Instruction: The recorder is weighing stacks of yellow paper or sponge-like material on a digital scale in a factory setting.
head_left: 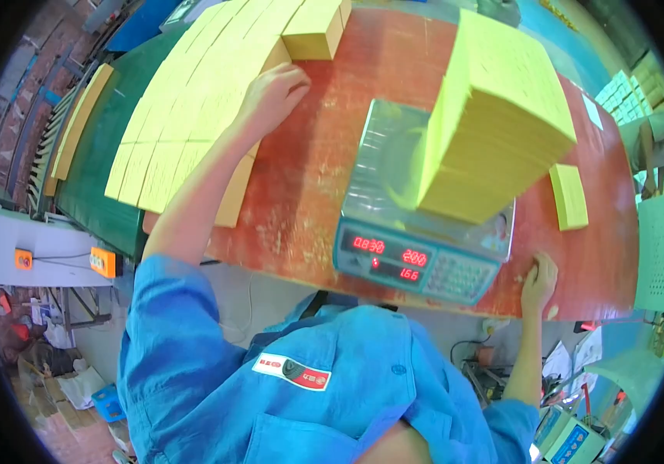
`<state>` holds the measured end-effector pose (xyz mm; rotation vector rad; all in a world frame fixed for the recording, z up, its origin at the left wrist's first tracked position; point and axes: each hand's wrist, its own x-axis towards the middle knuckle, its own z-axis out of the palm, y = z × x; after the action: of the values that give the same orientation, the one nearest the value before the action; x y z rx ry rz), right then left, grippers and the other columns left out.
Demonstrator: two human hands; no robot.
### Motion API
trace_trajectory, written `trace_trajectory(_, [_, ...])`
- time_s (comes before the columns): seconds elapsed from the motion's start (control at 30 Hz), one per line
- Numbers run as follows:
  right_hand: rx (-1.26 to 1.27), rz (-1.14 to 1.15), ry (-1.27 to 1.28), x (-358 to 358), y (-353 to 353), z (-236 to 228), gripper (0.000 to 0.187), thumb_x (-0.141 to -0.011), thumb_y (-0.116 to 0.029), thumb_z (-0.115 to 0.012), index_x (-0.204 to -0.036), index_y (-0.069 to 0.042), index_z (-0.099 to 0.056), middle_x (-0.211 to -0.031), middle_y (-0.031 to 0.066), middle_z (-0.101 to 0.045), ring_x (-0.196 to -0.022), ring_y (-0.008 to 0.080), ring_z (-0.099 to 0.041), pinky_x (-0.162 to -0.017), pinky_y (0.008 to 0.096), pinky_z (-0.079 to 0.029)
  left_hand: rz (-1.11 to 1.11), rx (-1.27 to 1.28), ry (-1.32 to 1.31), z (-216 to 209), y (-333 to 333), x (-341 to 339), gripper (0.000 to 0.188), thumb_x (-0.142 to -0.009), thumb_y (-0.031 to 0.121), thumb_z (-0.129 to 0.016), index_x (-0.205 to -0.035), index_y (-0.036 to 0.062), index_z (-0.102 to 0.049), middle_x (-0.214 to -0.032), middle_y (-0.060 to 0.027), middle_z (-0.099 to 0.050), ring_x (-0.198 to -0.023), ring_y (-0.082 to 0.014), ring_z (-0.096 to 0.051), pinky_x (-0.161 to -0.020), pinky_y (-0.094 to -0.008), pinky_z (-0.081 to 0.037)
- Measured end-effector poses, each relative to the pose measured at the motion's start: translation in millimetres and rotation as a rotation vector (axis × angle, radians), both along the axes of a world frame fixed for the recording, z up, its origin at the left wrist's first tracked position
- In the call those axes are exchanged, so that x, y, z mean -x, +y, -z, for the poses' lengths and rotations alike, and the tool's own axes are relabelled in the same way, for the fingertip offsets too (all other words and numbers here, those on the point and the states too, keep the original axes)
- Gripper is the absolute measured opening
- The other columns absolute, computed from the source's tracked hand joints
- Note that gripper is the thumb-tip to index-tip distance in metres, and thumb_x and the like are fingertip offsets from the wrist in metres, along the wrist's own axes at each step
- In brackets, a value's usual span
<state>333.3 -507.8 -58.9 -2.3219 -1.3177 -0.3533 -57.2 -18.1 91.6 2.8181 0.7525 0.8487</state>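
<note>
My left hand point(274, 97) reaches over the near side of a large array of yellow paper stacks point(208, 85), at its right edge. Its fingers are curled together against the stacks, and what they hold, if anything, is hidden. A tall yellow paper stack point(494, 116) stands on the metal pan of a digital scale point(417, 259) with a lit red display. Right of the scale, my right hand point(541, 284) rests by the table's front edge, fingers bent in, with nothing visible in them.
The red table point(309, 155) carries everything. A small yellow block point(569, 197) lies at its right, below a white slip point(592, 112). A green surface point(100, 162) adjoins the left side. At the far right another person point(653, 147) stands beside stacked goods point(627, 97).
</note>
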Motion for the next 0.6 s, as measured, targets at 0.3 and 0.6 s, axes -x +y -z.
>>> trace_trajectory(0.3, [0.122,0.164,-0.05,2,10,0,0.029,-0.083,0.0,-0.053,-0.112,0.0,-0.059,-0.12,0.0169,-0.058,-0.113,0.0351,-0.052,-0.099,0.0435,-0.041,-0.072,-0.139,0.202,53,236,-74,0.021,-0.079,0.019,-0.067,-0.094,0.0048,-0.063,-0.103,-0.0132,-0.064,-0.096,-0.0329,-0.062,-0.082,-0.0436,-0.05])
trace_trajectory(0.6, [0.184,0.216,-0.078,0,13,0,0.029,-0.085,-0.002,-0.052,-0.113,0.001,-0.058,-0.12,0.0181,-0.058,-0.114,0.0361,-0.052,-0.099,0.044,-0.041,0.067,-0.175,0.364,49,269,-88,0.012,-0.084,0.016,-0.06,-0.089,0.0047,-0.061,-0.09,-0.0167,-0.065,-0.09,-0.0365,-0.063,-0.079,-0.0462,-0.05])
